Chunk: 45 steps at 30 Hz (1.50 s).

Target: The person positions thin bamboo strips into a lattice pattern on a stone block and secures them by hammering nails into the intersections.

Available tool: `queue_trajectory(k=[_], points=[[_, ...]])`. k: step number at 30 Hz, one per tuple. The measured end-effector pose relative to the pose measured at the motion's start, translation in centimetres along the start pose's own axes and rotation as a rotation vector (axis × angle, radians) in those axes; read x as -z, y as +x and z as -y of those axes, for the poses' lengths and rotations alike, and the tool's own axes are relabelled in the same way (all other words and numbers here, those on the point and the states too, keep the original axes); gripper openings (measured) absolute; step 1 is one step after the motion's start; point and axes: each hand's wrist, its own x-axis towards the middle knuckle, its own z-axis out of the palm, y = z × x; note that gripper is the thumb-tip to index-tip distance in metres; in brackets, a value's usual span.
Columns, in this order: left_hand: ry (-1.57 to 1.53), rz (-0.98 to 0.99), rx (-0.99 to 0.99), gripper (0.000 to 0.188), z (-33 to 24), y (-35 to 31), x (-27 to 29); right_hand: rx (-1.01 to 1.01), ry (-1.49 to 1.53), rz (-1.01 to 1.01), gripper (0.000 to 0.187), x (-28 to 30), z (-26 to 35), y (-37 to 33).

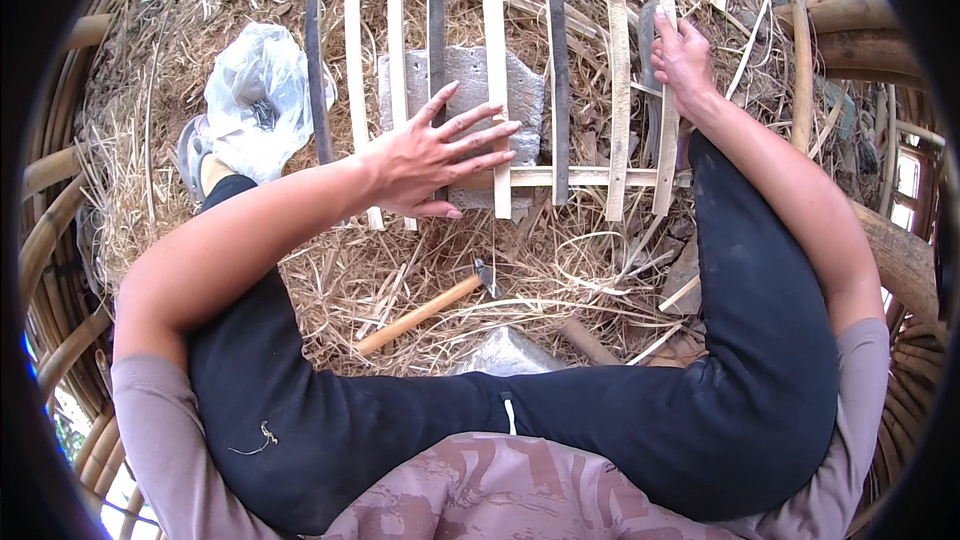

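Several light and dark bamboo slats run away from me in a row, with a crosspiece (pixel 590 177) near their close ends. My left hand (pixel 425 162) is open, palm down and fingers spread. It lies over the slats, with its fingertips across a pale slat (pixel 494 30) in the middle. My right hand (pixel 684 60) is closed around the rightmost pale slat (pixel 667 150), up from its near end. Beneath the middle slats sits a rough grey slab (pixel 525 95). In front of me a hammer (pixel 420 315) with a wooden handle lies on the straw.
A clear plastic bag (pixel 255 70) holding dark nails (pixel 263 115) stands at the left beside my foot. Straw and wood shavings (pixel 340 270) cover the ground. A shiny clear-wrapped thing (pixel 508 352) lies between my legs. Thick bamboo poles (pixel 850 12) line both sides.
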Motion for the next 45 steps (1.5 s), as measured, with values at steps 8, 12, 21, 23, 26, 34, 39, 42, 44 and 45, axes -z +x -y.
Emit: queue_trajectory(k=[8, 12, 21, 23, 26, 34, 39, 42, 44, 45], points=[[-0.040, -0.063, -0.004, 0.093, 0.4, -0.6, -1.3, 0.091, -0.199, 0.013, 0.031, -0.9, -1.4, 0.5], [-0.057, -0.064, -0.005, 0.090, 0.6, -1.0, -1.5, 0.118, -0.235, 0.044, 0.032, -1.3, -1.7, 0.9], [-0.086, -0.104, -0.012, 0.087, 0.8, -1.5, -1.6, 0.354, -0.509, -0.019, 0.071, -0.2, -0.5, 2.1], [-0.086, -0.085, -0.002, 0.086, 0.3, -1.6, -1.8, 0.322, -0.510, 0.007, 0.072, -0.1, 0.0, 0.9], [-0.047, -0.079, -0.017, 0.087, 0.5, -1.0, -1.8, 0.401, -0.639, -0.058, 0.072, 0.6, 0.8, 0.5], [-0.070, -0.066, 0.008, 0.087, 0.6, -1.1, -1.2, 0.378, -0.566, 0.101, 0.078, 0.9, 1.0, 0.9], [-0.006, -0.051, -0.009, 0.086, 0.5, -0.2, -0.6, 0.407, -0.633, 0.163, 0.081, 2.2, -0.6, 1.3], [-0.028, -0.060, -0.018, 0.087, 0.6, -1.1, -1.4, 0.267, -0.638, 0.167, 0.079, 0.3, 2.0, -1.2], [-0.043, -0.073, -0.023, 0.088, 0.4, -1.1, -1.2, 0.315, -0.595, 0.175, 0.074, 1.0, 1.0, -0.6], [-0.040, -0.060, -0.020, 0.088, 0.3, -1.4, -1.3, 0.319, -0.614, 0.177, 0.071, 0.9, 0.5, -0.3]])
